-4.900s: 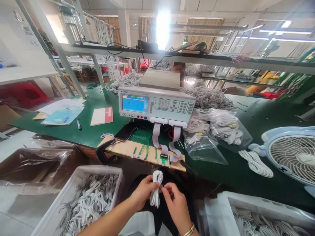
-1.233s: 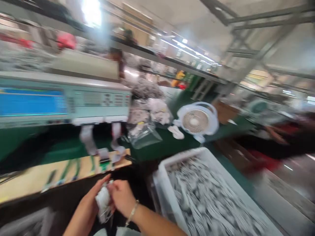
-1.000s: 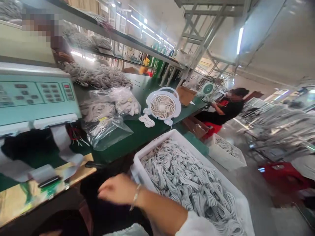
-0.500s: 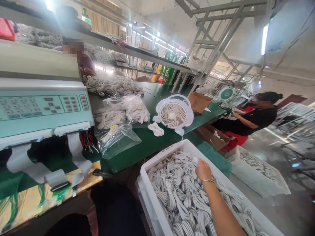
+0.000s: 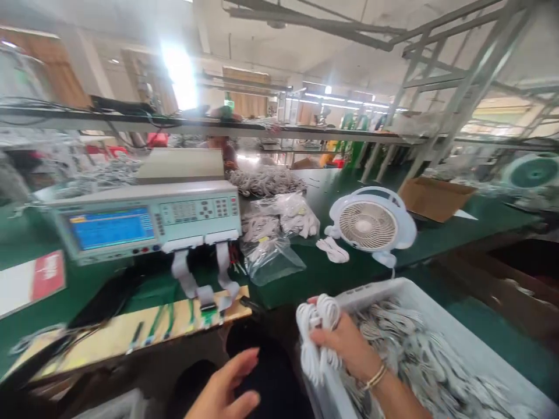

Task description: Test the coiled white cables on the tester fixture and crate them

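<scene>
Two or so coiled bundles of white cable [image 5: 311, 361] are gripped in my right hand [image 5: 345, 343], held up over the near left rim of a white bin [image 5: 406, 291]. Inside that bin lie many more coiled grey-white cables [image 5: 419, 343]. My left hand [image 5: 227, 387] is lower in the view, to the left of the bundles, with fingers apart and nothing in it. Beyond it, a wooden board [image 5: 109, 343] carries connectors and green wires along the bench's front edge.
A tester with a lit blue screen [image 5: 111, 228] stands on the green bench at left. Bagged cables [image 5: 271, 244], a loose white coil [image 5: 332, 250], a white fan [image 5: 369, 226] and a cardboard box [image 5: 432, 198] are on the bench. Metal frames rise at right.
My right hand has lifted cable bundles out of the bin and moved left. My left hand has come into view. The view has turned left, showing the tester's screen.
</scene>
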Tool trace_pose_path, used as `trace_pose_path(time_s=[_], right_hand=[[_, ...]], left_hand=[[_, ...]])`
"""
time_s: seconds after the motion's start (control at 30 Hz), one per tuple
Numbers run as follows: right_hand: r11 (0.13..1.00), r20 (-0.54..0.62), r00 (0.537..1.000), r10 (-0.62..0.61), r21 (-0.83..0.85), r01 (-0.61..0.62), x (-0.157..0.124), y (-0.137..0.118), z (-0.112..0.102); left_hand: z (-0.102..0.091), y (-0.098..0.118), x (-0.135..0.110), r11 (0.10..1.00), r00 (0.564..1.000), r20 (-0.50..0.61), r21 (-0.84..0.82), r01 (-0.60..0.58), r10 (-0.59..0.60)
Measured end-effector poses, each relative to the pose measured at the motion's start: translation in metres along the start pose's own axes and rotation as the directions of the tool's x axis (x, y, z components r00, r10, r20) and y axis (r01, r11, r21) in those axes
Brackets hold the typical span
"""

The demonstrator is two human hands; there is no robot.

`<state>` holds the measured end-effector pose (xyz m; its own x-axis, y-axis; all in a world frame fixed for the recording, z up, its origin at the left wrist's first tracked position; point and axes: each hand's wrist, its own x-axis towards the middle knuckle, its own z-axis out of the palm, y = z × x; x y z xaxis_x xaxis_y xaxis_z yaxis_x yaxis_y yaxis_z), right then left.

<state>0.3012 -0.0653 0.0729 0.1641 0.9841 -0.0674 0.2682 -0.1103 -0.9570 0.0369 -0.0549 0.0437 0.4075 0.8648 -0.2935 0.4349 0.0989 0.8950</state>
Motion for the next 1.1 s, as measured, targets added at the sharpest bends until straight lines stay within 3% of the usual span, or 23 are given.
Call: trace_pose_path(time_s=[0.03, 0.07, 0.13, 0.23, 0.37, 0.43, 0.5, 0.6, 0.7, 0.83, 0.9, 1.0, 1.1], right_hand=[[0.992, 0.082, 0.997, 0.005, 0.128, -0.016, -0.001, -0.010, 0.029], [0.978, 0.137, 0.991, -0.002, 0.208, -0.027, -0.002, -0.017, 0.055], [0.955, 0.179, 0.984, -0.003, 0.291, -0.050, 0.000, -0.025, 0.095], [0.918, 0.199, 0.978, 0.067, 0.372, -0.139, 0.010, -0.021, 0.125], [0.915, 0.287, 0.950, 0.120, 0.338, -0.218, 0.021, -0.011, 0.144], [0.975, 0.317, 0.947, 0.044, 0.194, -0.110, 0.021, -0.011, 0.153], [0.996, 0.308, 0.947, -0.087, -0.004, 0.092, 0.018, -0.014, 0.160], [0.897, 0.332, 0.913, -0.238, -0.284, 0.338, 0.013, -0.018, 0.169], [0.804, 0.367, 0.889, -0.273, -0.421, 0.420, 0.008, -0.014, 0.176], [0.768, 0.306, 0.880, -0.362, -0.437, 0.468, 0.003, -0.002, 0.181], [0.838, 0.265, 0.899, -0.349, -0.341, 0.425, 0.006, 0.004, 0.183], [0.975, 0.209, 0.959, -0.191, -0.074, 0.210, 0.020, 0.011, 0.186], [0.988, 0.236, 0.972, 0.005, 0.148, -0.041, 0.039, 0.017, 0.187]], left_hand=[[0.005, 0.003, 0.007, 0.996, 0.999, 0.023, -0.076, -0.048, 0.049], [0.009, 0.004, 0.014, 0.946, 0.987, 0.027, -0.287, -0.147, 0.161], [0.009, 0.001, 0.022, 0.826, 0.969, -0.068, -0.511, -0.238, 0.237], [-0.004, -0.014, 0.025, 0.751, 0.976, -0.163, -0.624, -0.216, 0.145], [-0.022, -0.036, 0.019, 0.769, 0.971, -0.233, -0.613, -0.182, 0.044], [-0.027, -0.041, 0.016, 0.824, 0.956, -0.287, -0.528, -0.205, 0.054], [-0.032, -0.041, 0.014, 0.887, 0.936, -0.340, -0.398, -0.235, 0.096], [-0.039, -0.038, 0.012, 0.936, 0.913, -0.367, -0.221, -0.273, 0.180], [-0.041, -0.043, 0.017, 0.948, 0.916, -0.357, -0.182, -0.260, 0.183], [-0.032, -0.060, 0.031, 0.917, 0.915, -0.398, -0.336, -0.215, 0.069], [-0.028, -0.067, 0.037, 0.885, 0.914, -0.405, -0.417, -0.209, 0.025], [-0.027, -0.071, 0.044, 0.884, 0.893, -0.450, -0.409, -0.229, 0.023], [-0.034, -0.071, 0.050, 0.893, 0.894, -0.447, -0.406, -0.196, -0.007]])
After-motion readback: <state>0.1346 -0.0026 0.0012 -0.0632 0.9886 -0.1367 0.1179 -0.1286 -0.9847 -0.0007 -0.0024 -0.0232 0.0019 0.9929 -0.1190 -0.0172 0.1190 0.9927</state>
